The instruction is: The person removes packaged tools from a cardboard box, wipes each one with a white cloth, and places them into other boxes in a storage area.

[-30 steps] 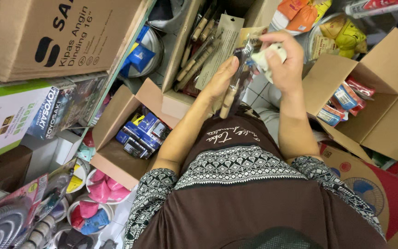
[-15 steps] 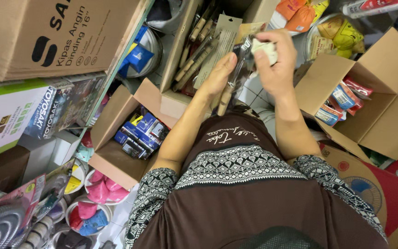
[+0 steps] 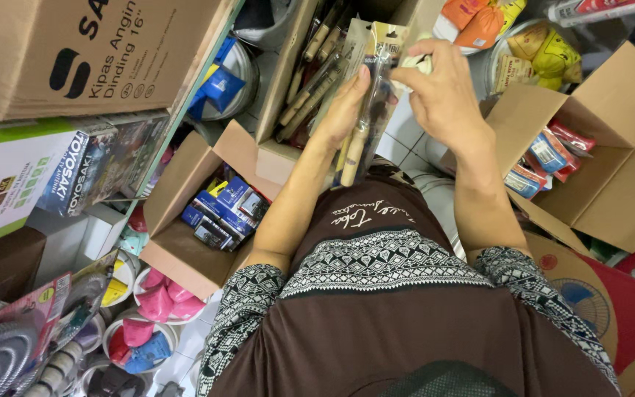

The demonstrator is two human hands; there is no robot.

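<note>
My left hand [image 3: 345,110] supports a clear blister pack holding a wooden-handled tool [image 3: 361,125], fingers behind and along its side. My right hand [image 3: 446,92] grips the top of the same pack and also pinches a small pale wad against its upper edge. The pack hangs upright over my lap, just in front of an open cardboard box [image 3: 277,158] filled with several more wooden-handled tools in packs [image 3: 317,66].
An open box of small blue packets [image 3: 222,209] sits at my left knee. Another open box with red and blue packets [image 3: 611,147] is on the right. Large cartons [image 3: 90,51] stack at left; bowls with pink items [image 3: 159,301] lie lower left.
Both hands have shifted slightly up and left with the pack. The left hand now lies flatter along its side.
</note>
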